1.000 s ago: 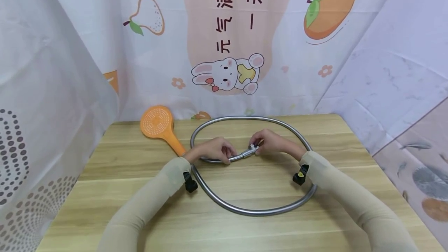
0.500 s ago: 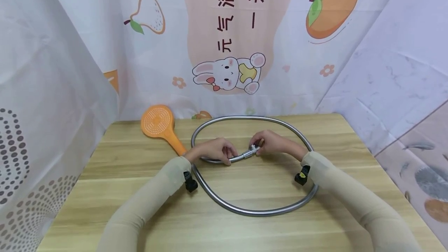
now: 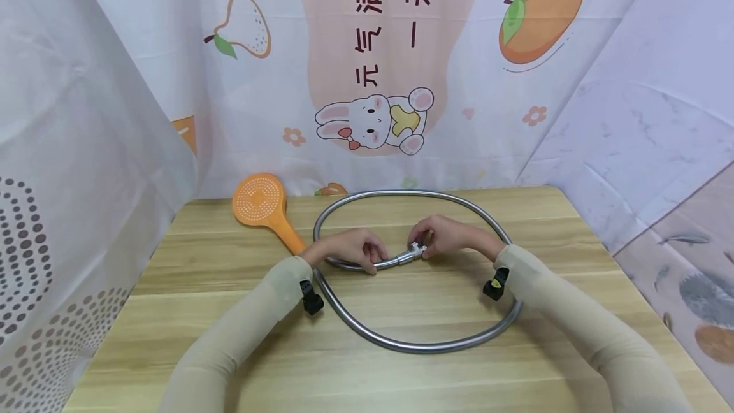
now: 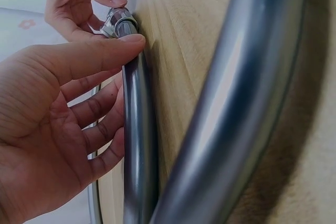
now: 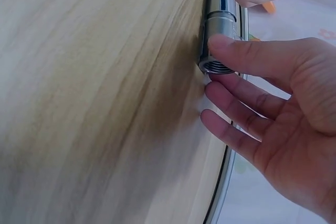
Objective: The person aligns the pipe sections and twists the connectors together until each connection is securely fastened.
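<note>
A silver metal shower hose [image 3: 427, 348] lies in a large loop on the table. My left hand [image 3: 357, 247] pinches the hose close to its end, with thumb and fingertips on the tube [image 4: 139, 145]. At that end sits a shiny metal fitting [image 3: 411, 253] with a small side stub. Its threaded opening [image 5: 218, 66] faces my right hand [image 3: 440, 234]. The right thumb and fingers pinch this fitting, the thumb lying on its side. An orange shower head [image 3: 260, 201] rests at the back left, its handle end hidden behind the left forearm.
The wooden table [image 3: 413, 381] ends at a printed cloth curtain [image 3: 246, 107] along the back. More cloth hangs on both sides. The hose loop passes beneath both forearms.
The metal fitting and hose end have tipped slightly lower between my hands, and the fitting looks a little turned. Both hands keep their hold; the shower head stays where it was.
</note>
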Available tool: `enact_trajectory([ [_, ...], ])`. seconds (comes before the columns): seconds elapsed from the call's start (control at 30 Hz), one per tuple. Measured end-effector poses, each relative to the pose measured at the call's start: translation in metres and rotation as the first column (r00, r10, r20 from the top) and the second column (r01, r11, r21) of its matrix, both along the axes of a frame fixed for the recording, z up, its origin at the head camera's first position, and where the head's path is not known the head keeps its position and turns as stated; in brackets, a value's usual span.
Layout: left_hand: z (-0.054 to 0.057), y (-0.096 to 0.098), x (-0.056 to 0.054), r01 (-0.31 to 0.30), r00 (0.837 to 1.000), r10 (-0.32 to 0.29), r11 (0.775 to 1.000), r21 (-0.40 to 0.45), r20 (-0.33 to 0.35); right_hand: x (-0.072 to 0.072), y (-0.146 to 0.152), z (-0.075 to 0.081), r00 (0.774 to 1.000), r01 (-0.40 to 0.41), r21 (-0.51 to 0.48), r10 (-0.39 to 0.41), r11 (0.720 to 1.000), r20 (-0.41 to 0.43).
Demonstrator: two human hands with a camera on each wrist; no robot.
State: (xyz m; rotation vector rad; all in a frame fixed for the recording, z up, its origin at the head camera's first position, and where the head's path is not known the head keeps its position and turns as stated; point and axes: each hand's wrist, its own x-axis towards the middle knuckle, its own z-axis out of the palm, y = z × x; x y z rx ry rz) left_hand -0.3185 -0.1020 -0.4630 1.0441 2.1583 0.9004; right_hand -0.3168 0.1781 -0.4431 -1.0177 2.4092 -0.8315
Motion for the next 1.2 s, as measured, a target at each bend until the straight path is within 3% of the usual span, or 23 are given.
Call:
enact_trajectory([
  [0.43,-0.003,-0.003,0.003,0.014,1.0,-0.014,1.0,0.014,-0.001,0.001,-0.001,0.0,0.999,-0.022,-0.01,0.023,1.0,0.04],
  [0.67,-0.004,-0.001,0.006,0.007,0.999,-0.007,1.0,0.007,0.034,0.003,0.0,-0.002,0.995,-0.045,-0.024,0.047,0.999,0.083],
  [1.2,0.008,-0.006,0.005,0.026,0.999,-0.025,1.0,-0.016,0.048,0.004,-0.004,0.013,0.998,-0.05,-0.008,0.05,0.999,0.029],
])
